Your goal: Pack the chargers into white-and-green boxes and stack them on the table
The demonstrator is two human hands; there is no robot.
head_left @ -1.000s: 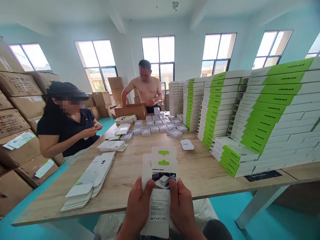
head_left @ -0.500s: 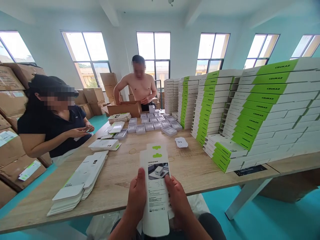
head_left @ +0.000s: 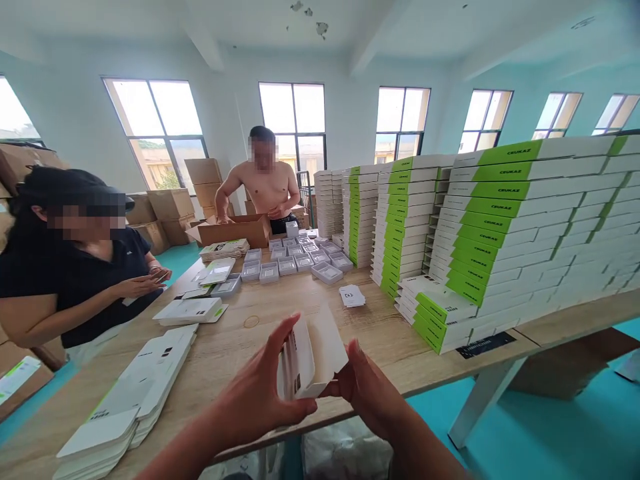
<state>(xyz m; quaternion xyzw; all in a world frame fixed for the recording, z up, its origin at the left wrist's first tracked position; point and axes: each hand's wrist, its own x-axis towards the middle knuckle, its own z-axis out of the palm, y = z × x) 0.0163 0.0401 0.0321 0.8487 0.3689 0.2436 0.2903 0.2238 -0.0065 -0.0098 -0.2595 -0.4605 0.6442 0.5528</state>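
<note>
The open white carton [head_left: 303, 357] is above the counter [head_left: 385, 343], clasped between thumb and fingers of my left grip [head_left: 263, 393]. My half-curled right grip [head_left: 371, 390] meets its lower corner; whether pinching, I cannot tell. Flattened cartons [head_left: 125, 387] lie left, CEUKAZ boxes [head_left: 500, 220] right.

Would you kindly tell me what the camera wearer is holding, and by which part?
A white box, held around its left side by the left hand; the right hand is at its lower right corner, its grip unclear.
</note>
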